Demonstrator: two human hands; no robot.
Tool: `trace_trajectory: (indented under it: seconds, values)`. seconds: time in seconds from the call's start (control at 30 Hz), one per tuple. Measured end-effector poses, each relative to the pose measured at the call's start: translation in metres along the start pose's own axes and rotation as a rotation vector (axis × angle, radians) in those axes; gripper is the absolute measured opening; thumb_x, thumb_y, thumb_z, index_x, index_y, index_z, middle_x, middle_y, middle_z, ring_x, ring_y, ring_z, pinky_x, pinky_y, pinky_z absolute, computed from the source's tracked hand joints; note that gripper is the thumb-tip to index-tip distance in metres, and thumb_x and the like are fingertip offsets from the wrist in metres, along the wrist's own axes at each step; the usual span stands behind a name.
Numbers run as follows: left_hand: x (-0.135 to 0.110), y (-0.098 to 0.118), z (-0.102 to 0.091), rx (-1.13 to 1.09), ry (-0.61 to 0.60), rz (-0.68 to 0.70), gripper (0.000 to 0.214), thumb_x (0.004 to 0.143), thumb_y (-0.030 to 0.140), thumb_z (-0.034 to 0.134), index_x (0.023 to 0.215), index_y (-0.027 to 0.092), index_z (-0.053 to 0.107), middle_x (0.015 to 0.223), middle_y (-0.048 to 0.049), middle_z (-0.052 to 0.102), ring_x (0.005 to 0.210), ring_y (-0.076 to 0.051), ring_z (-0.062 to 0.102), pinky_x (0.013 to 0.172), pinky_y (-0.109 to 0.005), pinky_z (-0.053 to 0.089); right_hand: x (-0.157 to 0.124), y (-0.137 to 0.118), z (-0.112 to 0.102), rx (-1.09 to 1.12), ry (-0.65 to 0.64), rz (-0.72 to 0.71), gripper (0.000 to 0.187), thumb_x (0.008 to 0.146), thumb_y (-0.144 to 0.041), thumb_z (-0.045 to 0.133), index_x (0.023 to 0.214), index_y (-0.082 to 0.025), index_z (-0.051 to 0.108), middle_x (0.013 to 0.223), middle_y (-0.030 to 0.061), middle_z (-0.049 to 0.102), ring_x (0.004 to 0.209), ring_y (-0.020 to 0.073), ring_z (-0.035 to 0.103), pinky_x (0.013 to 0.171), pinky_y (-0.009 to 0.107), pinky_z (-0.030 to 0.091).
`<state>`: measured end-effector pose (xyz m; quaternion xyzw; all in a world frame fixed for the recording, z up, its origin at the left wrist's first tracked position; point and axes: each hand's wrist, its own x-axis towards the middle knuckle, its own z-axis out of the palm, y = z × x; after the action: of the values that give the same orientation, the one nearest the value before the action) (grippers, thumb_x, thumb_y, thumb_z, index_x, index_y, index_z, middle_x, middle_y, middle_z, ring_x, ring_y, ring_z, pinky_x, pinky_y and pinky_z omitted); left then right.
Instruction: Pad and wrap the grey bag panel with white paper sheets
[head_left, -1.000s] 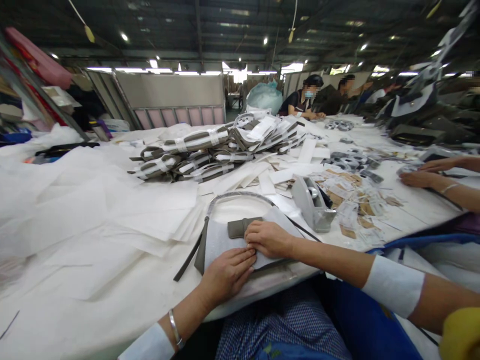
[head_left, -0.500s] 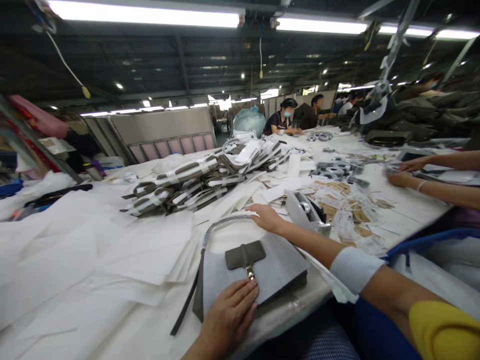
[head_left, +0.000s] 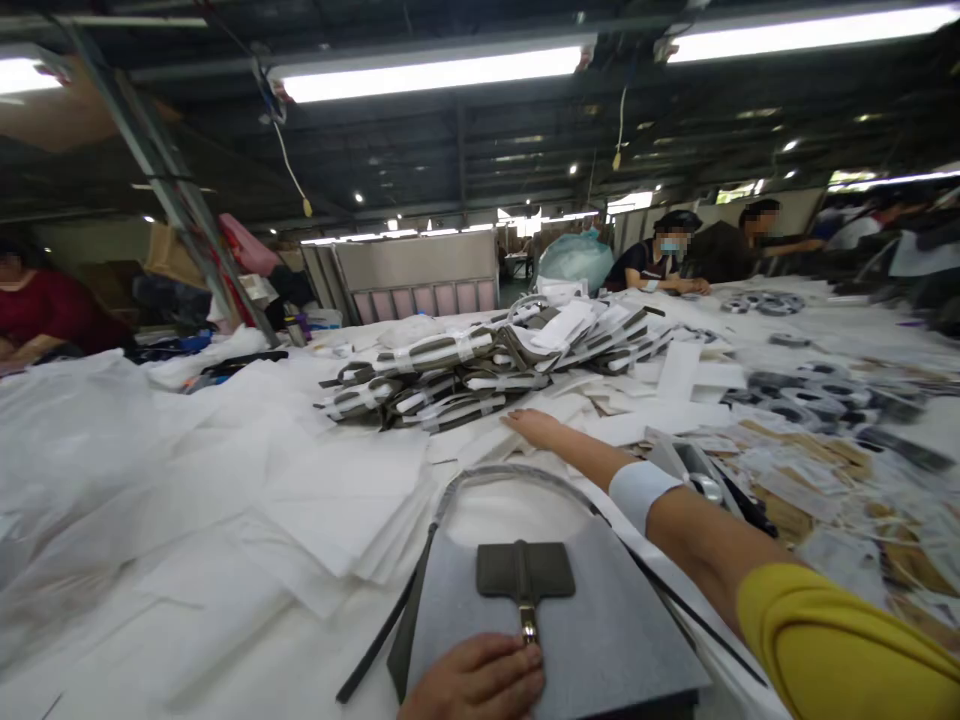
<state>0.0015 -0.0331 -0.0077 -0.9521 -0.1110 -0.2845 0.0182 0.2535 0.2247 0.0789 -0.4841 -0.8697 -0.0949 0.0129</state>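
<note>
A handbag [head_left: 622,625] lies before me, its front under a grey-white sheet, with a dark olive tab [head_left: 525,570] and a metal clasp [head_left: 529,625] in the middle. Its wrapped handle [head_left: 480,472] arches away from me. My left hand [head_left: 480,680] rests flat on the bag's front, fingertips beside the clasp. My right hand [head_left: 534,428] is stretched forward past the handle, fingers extended at the white paper strips [head_left: 484,440]; whether it grips one is hard to see. Just beyond is a heap of olive straps [head_left: 442,370] wrapped in white.
White sheets [head_left: 352,480] cover the table to the left. A tape dispenser [head_left: 705,480] stands right of my arm, near brown-and-white tags [head_left: 795,470] and grey rolls [head_left: 810,395]. A masked person [head_left: 652,260] sits across the table; another in red [head_left: 52,310] is far left.
My right hand has left the bag's handle and reached forward to the paper strips. My left hand stays by the clasp. The view has swung left.
</note>
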Motion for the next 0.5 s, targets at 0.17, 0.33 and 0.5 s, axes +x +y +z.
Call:
trace_trajectory:
  seconds: [0.17, 0.33, 0.5]
  values:
    - [0.006, 0.014, -0.011, -0.069, -0.067, -0.175, 0.041, 0.092, 0.018, 0.056, 0.133, 0.015, 0.056, 0.132, -0.0091, 0.063, 0.125, -0.020, 0.057, 0.107, -0.031, 0.050, -0.054, -0.019, -0.053, 0.004, 0.119, -0.022, 0.061, 0.089, 0.000, 0.037, 0.150, -0.007, 0.033, 0.151, 0.0182, 0.042, 0.137, 0.0283, 0.042, 0.111, 0.040, 0.036]
    - [0.005, 0.017, -0.011, -0.115, -0.023, -0.177, 0.039, 0.094, 0.019, 0.054, 0.133, 0.017, 0.057, 0.131, -0.0074, 0.064, 0.126, -0.020, 0.056, 0.107, -0.033, 0.050, -0.174, -0.101, -0.080, -0.001, 0.215, -0.120, 0.058, 0.089, -0.015, 0.047, 0.147, -0.019, 0.041, 0.138, 0.0117, 0.057, 0.105, 0.0268, 0.064, 0.086, 0.039, 0.050]
    - [-0.005, 0.020, -0.003, -0.116, -0.043, -0.280, 0.036, 0.098, 0.025, 0.051, 0.133, 0.021, 0.056, 0.126, -0.0036, 0.068, 0.107, -0.018, 0.068, 0.096, -0.030, 0.057, -0.241, -0.164, -0.053, 0.057, 0.050, -0.149, 0.056, 0.088, -0.017, 0.052, 0.143, -0.020, 0.047, 0.137, 0.0146, 0.058, 0.114, 0.0294, 0.060, 0.094, 0.043, 0.047]
